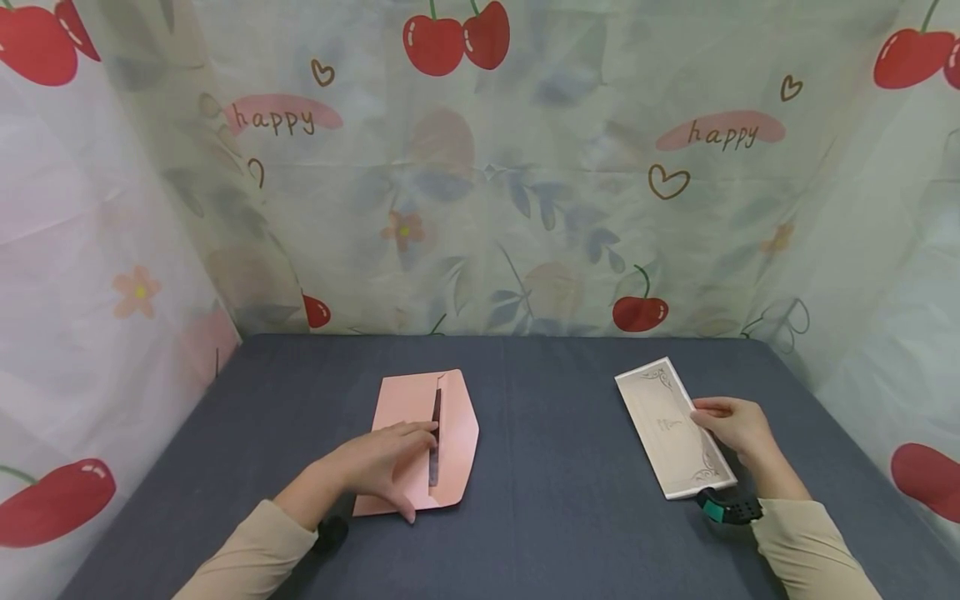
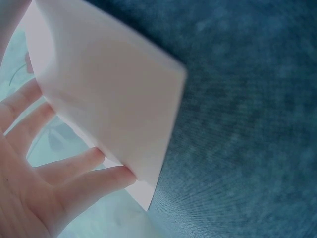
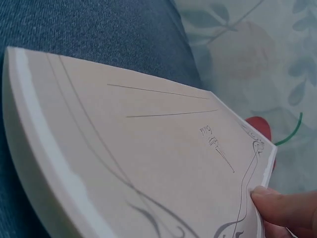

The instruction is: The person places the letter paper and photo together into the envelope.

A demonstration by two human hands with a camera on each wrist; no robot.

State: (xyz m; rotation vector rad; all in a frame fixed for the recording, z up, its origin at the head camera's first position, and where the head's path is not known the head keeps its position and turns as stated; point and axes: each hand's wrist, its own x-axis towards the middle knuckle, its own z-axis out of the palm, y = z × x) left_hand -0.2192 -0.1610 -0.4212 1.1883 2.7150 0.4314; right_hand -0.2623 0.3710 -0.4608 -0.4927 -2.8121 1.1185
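Left hand (image 1: 367,462): fingers and thumb spread wide, fingertips touching the pink envelope (image 1: 456,446). The envelope is on the dark table (image 1: 551,467), left of centre; its mouth gapes, and its flap extends to the right. The card (image 1: 667,437) is at the right, well apart from the envelope, slanted, its scrolled corners visible. Right hand (image 1: 738,425): thumb and fingers pinch the card's right edge. A black band (image 1: 738,510) sits at the right wrist.

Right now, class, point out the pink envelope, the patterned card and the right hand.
Pink envelope (image 1: 456,442): head view, on its flap.
Patterned card (image 3: 158,148): right wrist view, on its printed face.
Right hand (image 1: 738,426): head view, on its back.
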